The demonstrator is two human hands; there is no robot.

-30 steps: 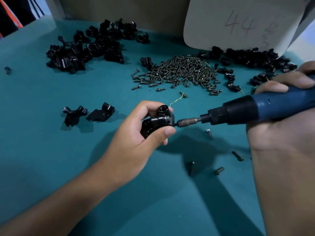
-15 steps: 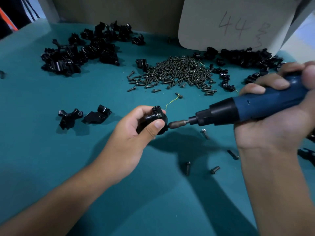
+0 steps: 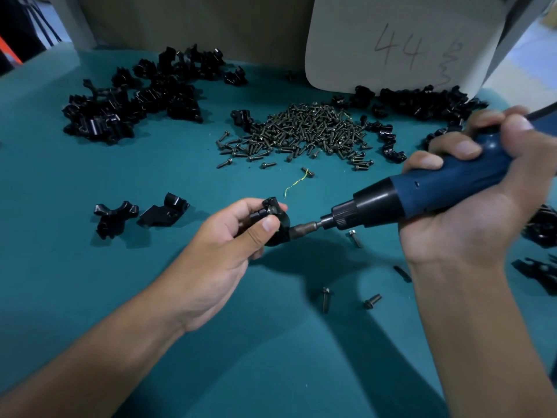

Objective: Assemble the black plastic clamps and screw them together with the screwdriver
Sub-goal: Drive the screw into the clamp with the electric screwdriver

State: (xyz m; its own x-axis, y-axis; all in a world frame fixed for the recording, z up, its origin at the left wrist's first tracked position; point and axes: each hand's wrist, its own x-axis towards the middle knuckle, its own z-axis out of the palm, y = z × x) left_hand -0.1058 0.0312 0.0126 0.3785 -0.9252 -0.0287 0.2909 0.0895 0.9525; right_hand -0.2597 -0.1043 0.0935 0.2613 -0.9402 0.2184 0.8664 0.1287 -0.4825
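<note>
Evidently left hand (image 3: 229, 236) pinches the clamp (image 3: 272, 221) steady against torque, while right hand (image 3: 470, 206) grips the screwdriver (image 3: 422, 191), bit seated sideways in its screw.

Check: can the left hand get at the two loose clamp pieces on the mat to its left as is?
Probably not yet: the left hand grips the clamp against the screwdriver bit. The path to the two loose pieces looks free over bare mat.

Both forearms are bare, no sleeves, and the left hand (image 3: 223, 245) and right hand (image 3: 470, 212) wear nothing.
</note>
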